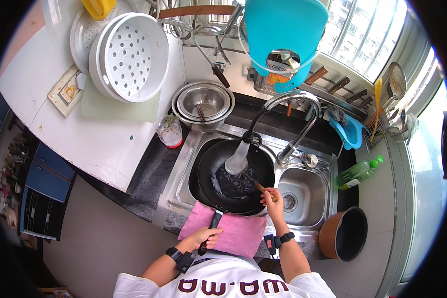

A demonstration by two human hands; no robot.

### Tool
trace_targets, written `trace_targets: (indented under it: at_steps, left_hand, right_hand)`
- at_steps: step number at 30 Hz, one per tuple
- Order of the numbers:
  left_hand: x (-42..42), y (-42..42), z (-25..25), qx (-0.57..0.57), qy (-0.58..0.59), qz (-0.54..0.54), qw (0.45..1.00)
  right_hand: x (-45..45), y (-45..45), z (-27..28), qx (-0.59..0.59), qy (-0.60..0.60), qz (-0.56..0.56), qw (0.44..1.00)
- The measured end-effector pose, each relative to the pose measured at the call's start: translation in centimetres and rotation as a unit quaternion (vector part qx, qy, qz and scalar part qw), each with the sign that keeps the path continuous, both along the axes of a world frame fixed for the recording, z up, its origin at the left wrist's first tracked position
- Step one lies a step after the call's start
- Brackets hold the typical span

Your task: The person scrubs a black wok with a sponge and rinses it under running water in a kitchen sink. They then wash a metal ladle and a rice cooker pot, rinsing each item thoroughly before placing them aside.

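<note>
A black wok (216, 156) rests over the larger basin of the steel sink (182, 175), with water pooled in its bottom. My left hand (205, 236) grips the wok's black handle (216, 219), which points towards me. In my right hand (272, 201) is a thin tool with a wooden handle (259, 186); its working end is in the wet part of the wok and too unclear to name. Just above that spot hangs the whitish faucet nozzle (239, 160). A pink cloth (238, 232) drapes over the sink's front edge, under the wok handle.
The chrome faucet (314, 108) arches behind the wok. Nested steel bowls (205, 98) and a plastic container (170, 132) stand left. At right are the small basin (305, 193), a green detergent bottle (357, 173) and a brown pot (339, 234). A blue bib (283, 29) hangs above.
</note>
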State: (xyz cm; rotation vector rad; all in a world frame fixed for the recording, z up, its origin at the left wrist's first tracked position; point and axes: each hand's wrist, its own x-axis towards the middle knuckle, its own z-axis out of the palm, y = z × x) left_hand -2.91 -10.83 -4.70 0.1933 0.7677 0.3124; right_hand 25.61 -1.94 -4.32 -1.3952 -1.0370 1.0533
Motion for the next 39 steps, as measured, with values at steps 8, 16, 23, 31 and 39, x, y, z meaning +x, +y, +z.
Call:
trace_targets:
  at_steps: [8,16,23,31,39]
  left_hand:
    - [-0.2,-0.2,-0.9,-0.019,-0.013,0.008,1.000]
    - [-0.1,-0.1,-0.4,-0.014,-0.019,0.004,1.000]
    - [-0.2,-0.1,-0.7,-0.017,-0.030,0.004,0.999]
    - [-0.3,-0.1,-0.9,-0.025,-0.044,0.005,0.999]
    - [-0.3,0.0,-1.0,-0.025,-0.057,-0.001,0.998]
  right_hand:
    - [-1.7,-0.6,13.5,0.083,-0.470,-0.055,0.877]
    - [-1.6,3.6,5.1,0.024,-0.143,-0.046,0.988]
    - [-1.6,3.5,5.9,-0.023,0.063,0.135,0.989]
    - [1.7,1.3,13.7,-0.048,-0.242,0.110,0.963]
    - [0.6,3.6,6.5,0.001,-0.123,-0.028,0.992]
